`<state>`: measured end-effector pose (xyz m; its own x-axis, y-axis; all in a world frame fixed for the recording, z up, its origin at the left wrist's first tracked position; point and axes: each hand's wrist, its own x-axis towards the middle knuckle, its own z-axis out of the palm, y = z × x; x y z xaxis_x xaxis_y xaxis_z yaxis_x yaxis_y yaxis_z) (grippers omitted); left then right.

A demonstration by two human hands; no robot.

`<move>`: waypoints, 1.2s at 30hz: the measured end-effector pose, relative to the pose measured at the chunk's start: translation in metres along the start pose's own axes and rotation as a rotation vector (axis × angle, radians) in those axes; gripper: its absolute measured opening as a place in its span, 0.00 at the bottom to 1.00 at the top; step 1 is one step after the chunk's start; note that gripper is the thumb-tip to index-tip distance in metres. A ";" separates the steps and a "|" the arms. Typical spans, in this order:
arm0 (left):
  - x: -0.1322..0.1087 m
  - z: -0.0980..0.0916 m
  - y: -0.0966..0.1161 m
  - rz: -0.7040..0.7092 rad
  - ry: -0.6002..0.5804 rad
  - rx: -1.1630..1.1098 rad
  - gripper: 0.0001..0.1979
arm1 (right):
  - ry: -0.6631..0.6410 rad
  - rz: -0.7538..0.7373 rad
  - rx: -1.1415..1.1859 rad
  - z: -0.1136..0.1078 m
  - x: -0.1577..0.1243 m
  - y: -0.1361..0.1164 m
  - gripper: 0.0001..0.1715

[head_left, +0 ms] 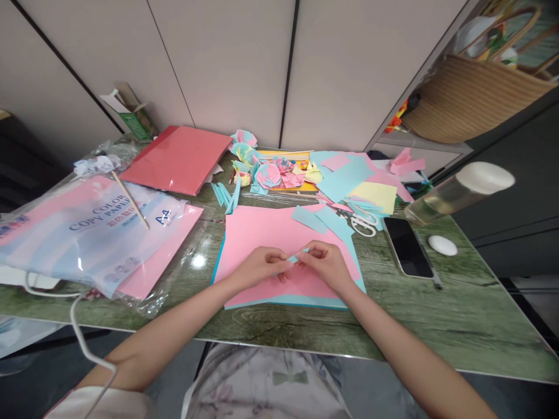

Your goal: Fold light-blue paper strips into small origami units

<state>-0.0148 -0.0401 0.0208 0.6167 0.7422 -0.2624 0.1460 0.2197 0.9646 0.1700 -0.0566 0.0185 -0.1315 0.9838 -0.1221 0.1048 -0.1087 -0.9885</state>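
Between my two hands is a small light-blue paper strip (pixel 299 255), pinched from both sides above the pink sheet (pixel 257 233). My left hand (pixel 265 265) grips its left end with thumb and forefinger. On the other end, the fingertips of my right hand (pixel 324 263) are closed. Whether the strip is folded is too small to tell. Under the pink sheet, edges of blue paper show. Light-blue paper pieces (pixel 309 219) lie on the sheet's upper right, close to white-handled scissors (pixel 364 223).
Folded paper flowers (pixel 268 176) and cut paper (pixel 345 177) crowd the back. At left lie a red pad (pixel 179 158) and a plastic pack of colour copy paper (pixel 87 227) with a stick (pixel 131 201) on it. A phone (pixel 407 247), white oval object (pixel 442 245) and bottle (pixel 454 195) are at right.
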 end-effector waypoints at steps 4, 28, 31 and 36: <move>0.001 0.005 -0.004 0.049 0.077 0.059 0.14 | 0.011 -0.047 -0.037 0.007 -0.005 -0.003 0.11; 0.001 -0.003 -0.002 0.037 -0.014 -0.079 0.15 | 0.127 -0.036 0.151 -0.009 0.004 0.002 0.12; 0.001 -0.005 -0.001 0.036 -0.027 -0.095 0.15 | 0.143 -0.032 0.154 -0.009 0.004 0.003 0.12; 0.000 -0.004 0.001 -0.003 -0.097 -0.146 0.12 | 0.131 -0.031 0.119 -0.004 0.002 0.001 0.15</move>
<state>-0.0182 -0.0374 0.0219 0.6893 0.6782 -0.2548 0.0386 0.3168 0.9477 0.1739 -0.0542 0.0173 -0.0023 0.9963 -0.0860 -0.0159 -0.0860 -0.9962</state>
